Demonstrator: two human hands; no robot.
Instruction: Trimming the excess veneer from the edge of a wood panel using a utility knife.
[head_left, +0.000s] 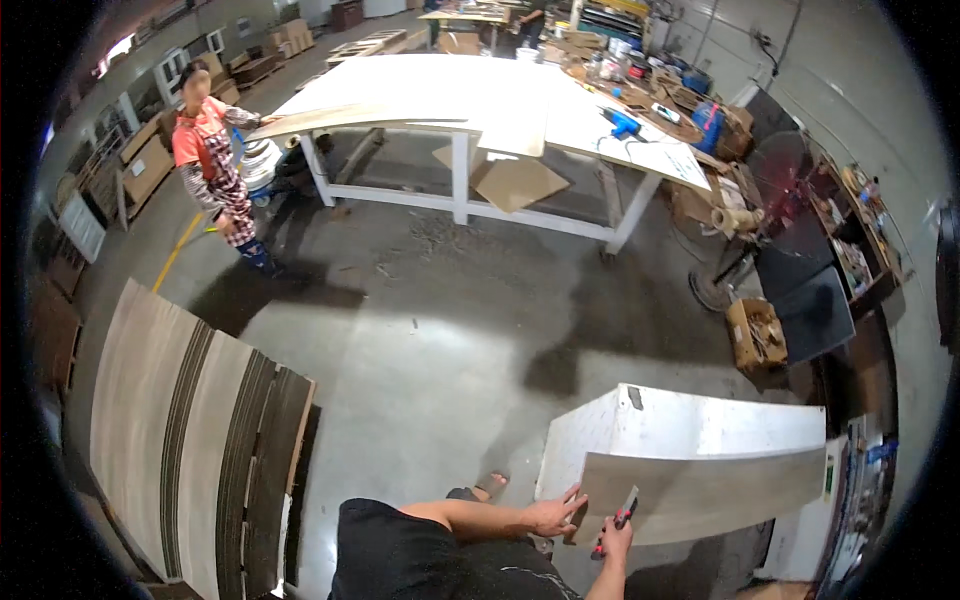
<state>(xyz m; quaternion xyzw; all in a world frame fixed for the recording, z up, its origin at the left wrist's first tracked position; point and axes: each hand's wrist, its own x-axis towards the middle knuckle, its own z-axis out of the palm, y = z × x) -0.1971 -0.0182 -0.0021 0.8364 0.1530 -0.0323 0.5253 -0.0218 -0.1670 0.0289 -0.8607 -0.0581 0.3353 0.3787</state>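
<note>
A utility knife (622, 515) with a red and black handle is gripped in my right hand (616, 540), its blade pointing up and away from me. Below the blade lies a thin grey-brown wood-grain sheet (700, 490), long and slightly curved in this view. My left hand (552, 514) touches the sheet's left end, its fingers stretched out and apart. The sheet rests across a white workbench (690, 425), whose far part shows beyond it. The underside of my left hand is hidden.
Stacked wood-grain panels (180, 400) stand at the left. Farther off, a person (215, 160) in a checked apron touches a sheet on a large white table (400, 85), where a blue power tool (620, 123) lies. A cardboard box (757, 335) and a pedestal fan (785, 185) are at right.
</note>
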